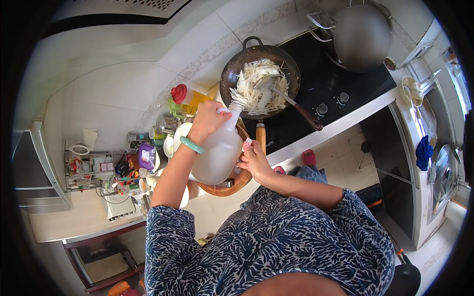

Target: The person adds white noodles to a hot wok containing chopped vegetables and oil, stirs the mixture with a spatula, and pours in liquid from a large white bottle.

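A large translucent plastic jug (pixel 218 151) is tilted with its mouth over the near left rim of a wok (pixel 290 64). My left hand (pixel 211 117), with a green bangle at the wrist, grips the jug's handle. Between the fingertips of my right hand (pixel 255 159) is a small white cap, beside the jug's right side. Pale shredded vegetable (pixel 255 87) is heaped in the wok. A metal spatula (pixel 305 116) lies in it, its dark handle reaching over the rim. Whether liquid leaves the jug cannot be seen.
The wok stands on a black glass cooktop (pixel 314 88), with a lidded pot (pixel 361 39) at the back right. An oil bottle with a red lid (pixel 190 97) is left of the wok. A round wooden chopping board (pixel 218 189) lies under the jug. Jars and a purple-lidded container (pixel 147 156) crowd the left.
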### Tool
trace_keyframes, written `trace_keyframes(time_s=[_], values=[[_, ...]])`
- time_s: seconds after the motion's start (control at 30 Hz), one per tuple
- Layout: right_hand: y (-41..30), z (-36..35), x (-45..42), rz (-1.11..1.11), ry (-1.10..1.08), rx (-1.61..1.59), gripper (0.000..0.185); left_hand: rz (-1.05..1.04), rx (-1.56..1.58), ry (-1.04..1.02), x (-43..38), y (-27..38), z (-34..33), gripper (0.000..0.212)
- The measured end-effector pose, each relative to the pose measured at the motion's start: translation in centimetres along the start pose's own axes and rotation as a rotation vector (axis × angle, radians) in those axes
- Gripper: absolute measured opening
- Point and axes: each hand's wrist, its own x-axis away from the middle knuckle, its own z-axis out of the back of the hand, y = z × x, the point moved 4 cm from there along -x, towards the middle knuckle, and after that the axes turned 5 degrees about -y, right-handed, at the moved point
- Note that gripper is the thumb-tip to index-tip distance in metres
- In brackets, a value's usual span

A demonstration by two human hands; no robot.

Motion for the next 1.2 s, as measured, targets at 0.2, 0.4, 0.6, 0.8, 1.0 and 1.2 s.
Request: trace_keyframes(time_s=[0.2, 0.4, 0.6, 0.8, 1.0, 1.2], values=[[-0.2, 0.1, -0.4, -0.008, -0.008, 0.0, 0.029, 0.017, -0.048, -0.018, -0.7, -0.1, -0.2, 0.028], [-0.8, -0.7, -0.1, -0.016, 0.01, -0.019, 0.035, 0.01, -0.084, -0.052, -1.4, -0.8, -0.3, 0.03], [-0.8, -0.7, -0.4, -0.034, 0.008, -0.063, 0.038, -0.066, -0.041, 0.003, -1.8, -1.4, -0.6, 0.033], [-0.8, -0.5, -0.7, -0.083, -0.004, -0.047, 0.036, 0.05, -0.071, -0.099, -2.2, -1.1, -0.5, 0.03], [-0.3, -0.5, -0.9, -0.095, -0.02, -0.036, 0.035, 0.046, -0.074, -0.11, -2.4, -1.6, -0.6, 0.03], [-0.3, -1.0, -1.0, -0.09, -0.016, -0.061, 0.036, 0.067, -0.061, -0.13, -2.5, -1.7, -0.3, 0.03]])
